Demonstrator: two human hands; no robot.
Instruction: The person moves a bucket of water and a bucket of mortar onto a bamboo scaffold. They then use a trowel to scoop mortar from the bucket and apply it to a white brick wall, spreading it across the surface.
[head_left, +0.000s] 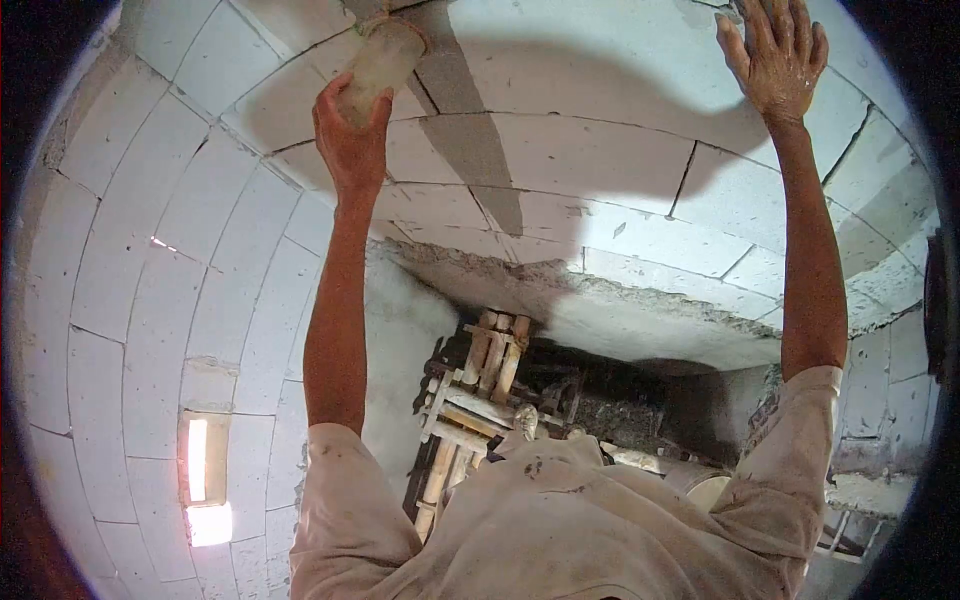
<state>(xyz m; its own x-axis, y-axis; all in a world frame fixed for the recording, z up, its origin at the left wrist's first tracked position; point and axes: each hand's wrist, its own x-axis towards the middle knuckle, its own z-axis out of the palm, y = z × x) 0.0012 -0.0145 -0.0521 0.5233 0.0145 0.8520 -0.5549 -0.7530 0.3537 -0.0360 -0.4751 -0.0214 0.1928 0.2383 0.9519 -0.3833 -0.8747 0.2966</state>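
Observation:
My left hand (355, 140) is raised at the upper left, its fingers wrapped around a cloudy, translucent plastic cup (385, 65). The cup is tilted, its rim up against the block wall (580, 150). Beside it, a dark wet-looking streak (470, 130) runs over the pale blocks; what is inside the cup cannot be made out. At the upper right, my right hand (780, 60) is stretched out with its fingers apart and holds nothing. It is close to the wall; whether the palm touches it is hidden.
A second block wall (150, 300) stands on the left, with a bright opening (200, 470) in it. Below me are bamboo poles and timber pieces (475, 400) and a rough ledge (520, 280) along the wall's base. Dark rubble (620, 415) lies behind my body.

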